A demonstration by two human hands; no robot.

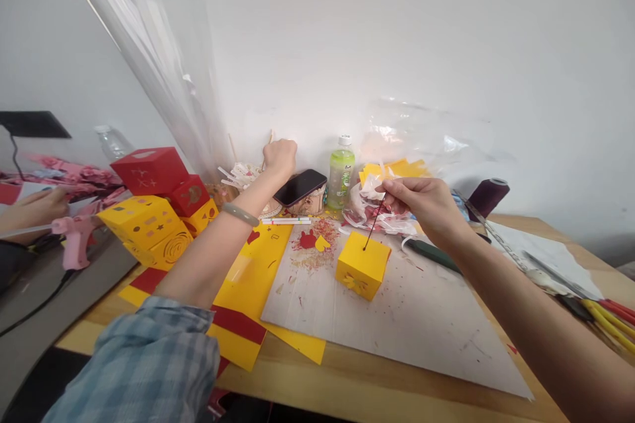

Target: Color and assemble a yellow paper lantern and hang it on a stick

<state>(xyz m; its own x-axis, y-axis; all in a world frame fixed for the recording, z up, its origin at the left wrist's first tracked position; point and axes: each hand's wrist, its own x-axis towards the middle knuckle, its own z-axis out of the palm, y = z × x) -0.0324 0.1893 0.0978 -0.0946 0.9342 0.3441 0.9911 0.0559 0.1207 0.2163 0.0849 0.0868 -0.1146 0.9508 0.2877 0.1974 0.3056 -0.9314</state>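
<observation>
A dark string runs from the pinched fingers of my right hand down into the top of a yellow paper cube. The cube has a cut-out pattern on its front and is over the pale board; whether it touches the board I cannot tell. My left hand reaches far forward, its fingers closed above a small container by the wall. A thin wooden stick shows beside its knuckles, but what the fingers hold is hidden.
A black phone and a green drink bottle stand at the back. Yellow and red paper boxes are stacked at left, near a pink glue gun and another person's hand. A purple thread spool is at right.
</observation>
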